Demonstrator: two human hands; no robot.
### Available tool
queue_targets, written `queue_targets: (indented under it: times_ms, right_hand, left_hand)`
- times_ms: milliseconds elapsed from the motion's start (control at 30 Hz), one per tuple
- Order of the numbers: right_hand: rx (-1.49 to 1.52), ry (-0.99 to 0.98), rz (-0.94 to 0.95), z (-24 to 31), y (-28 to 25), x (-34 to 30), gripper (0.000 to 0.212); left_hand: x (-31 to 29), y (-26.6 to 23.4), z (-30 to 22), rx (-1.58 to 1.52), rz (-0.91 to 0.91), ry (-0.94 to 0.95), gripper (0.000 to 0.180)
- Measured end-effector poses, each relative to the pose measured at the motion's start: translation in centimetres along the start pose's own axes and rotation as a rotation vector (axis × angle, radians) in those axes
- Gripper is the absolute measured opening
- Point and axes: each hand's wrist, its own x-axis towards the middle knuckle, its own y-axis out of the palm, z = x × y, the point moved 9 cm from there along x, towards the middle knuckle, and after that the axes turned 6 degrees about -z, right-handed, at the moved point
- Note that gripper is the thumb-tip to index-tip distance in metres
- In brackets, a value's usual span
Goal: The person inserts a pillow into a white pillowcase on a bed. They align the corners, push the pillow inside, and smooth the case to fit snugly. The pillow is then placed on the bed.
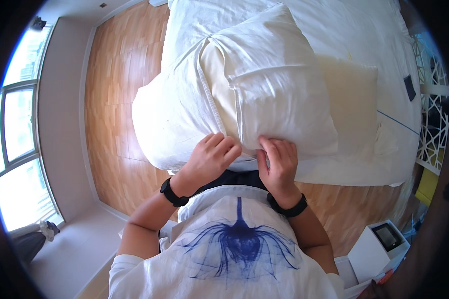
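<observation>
A white pillowcase [279, 94] lies in front of me on the bed, bulging around a pillow. Its long opening runs from the far side toward me, and the cream inner pillow [217, 79] shows through the gap. My left hand [209, 157] is at the near end of the left flap, its fingers curled closed on the fabric edge. On the other side of the opening, my right hand [281, 159] pinches the near edge of the pillowcase between thumb and fingers. Both wrists wear black bands.
A cream pillow [354, 99] lies flat to the right on the white bed sheet [334, 30]. Farther right are a small dark object [409, 88], a thin blue cord [398, 122] and a white lattice panel [434, 124]. Wooden floor [117, 84] runs along the left. A white box [369, 256] stands at lower right.
</observation>
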Motion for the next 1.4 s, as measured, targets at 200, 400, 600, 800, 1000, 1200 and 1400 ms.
queue_targets:
  times_ms: [200,400,600,800,1000,1200,1400]
  right_hand:
    - [0.189,0.004,0.140,0.2,1.6,0.2,0.028]
    - [0.171,0.024,0.116,0.5,0.0,0.3,0.025]
    - [-0.042,0.059,0.150,-1.9,0.0,-2.9,0.025]
    - [0.067,0.196,0.155,-1.6,0.3,-2.1,0.023]
    - [0.129,0.175,0.159,-1.6,0.9,-1.9,0.017]
    - [0.160,0.233,0.109,-2.7,-0.6,-3.5,0.016]
    - [-0.076,0.097,0.064,-1.7,-0.8,-3.2,0.022]
  left_hand:
    - [1.7,-3.5,-2.1,-0.054,-0.122,0.139,0.020]
    - [4.2,-3.4,1.2,-0.004,-0.178,0.085,0.018]
    - [4.8,-3.0,3.6,0.030,-0.184,0.074,0.015]
    - [4.9,-4.4,1.5,-0.101,-0.181,0.208,0.020]
    - [5.3,-3.4,2.5,-0.105,-0.132,0.181,0.024]
    - [5.0,-3.7,6.4,-0.009,-0.007,0.125,0.024]
    - [5.7,-7.5,8.4,0.236,-0.216,0.111,0.018]
